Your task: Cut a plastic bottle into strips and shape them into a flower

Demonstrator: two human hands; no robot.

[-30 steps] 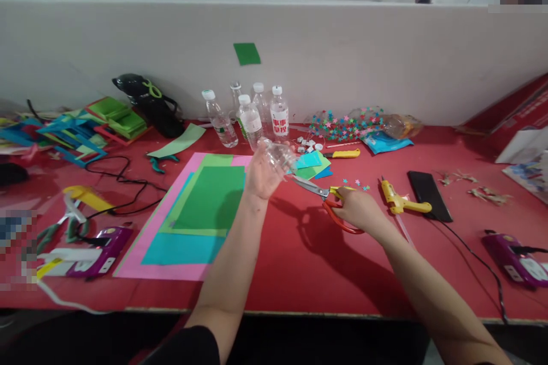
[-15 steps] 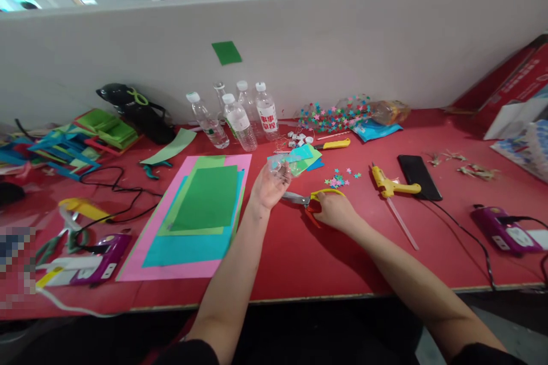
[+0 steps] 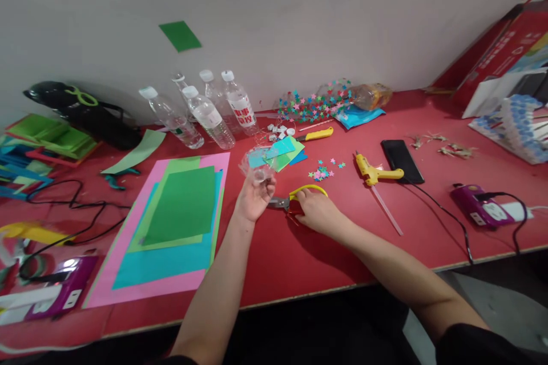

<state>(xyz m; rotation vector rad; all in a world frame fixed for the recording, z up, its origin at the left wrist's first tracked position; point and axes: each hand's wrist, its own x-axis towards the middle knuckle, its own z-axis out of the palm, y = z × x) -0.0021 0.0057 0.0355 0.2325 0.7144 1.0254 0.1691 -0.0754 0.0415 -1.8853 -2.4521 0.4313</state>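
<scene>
My left hand point(image 3: 252, 197) is closed around a clear plastic bottle point(image 3: 256, 163), held just above the red table point(image 3: 325, 256). My right hand point(image 3: 315, 210) grips yellow-handled scissors point(image 3: 295, 197), whose metal blades point left toward the bottle and my left hand. Both hands are near the middle of the table, right of a stack of pink, blue and green paper sheets point(image 3: 171, 222).
Several water bottles point(image 3: 205, 117) stand by the white divider. Paper scraps point(image 3: 285, 153), coloured stars point(image 3: 323, 171), a yellow utility knife point(image 3: 317, 135), a yellow glue gun point(image 3: 374, 171), a black phone point(image 3: 401, 161) and purple power strips point(image 3: 482, 211) lie around. Cables point(image 3: 72, 211) trail left.
Both hands have come lower and closer together; the scissors moved left toward the bottle. The view has tilted down and shifted right.
</scene>
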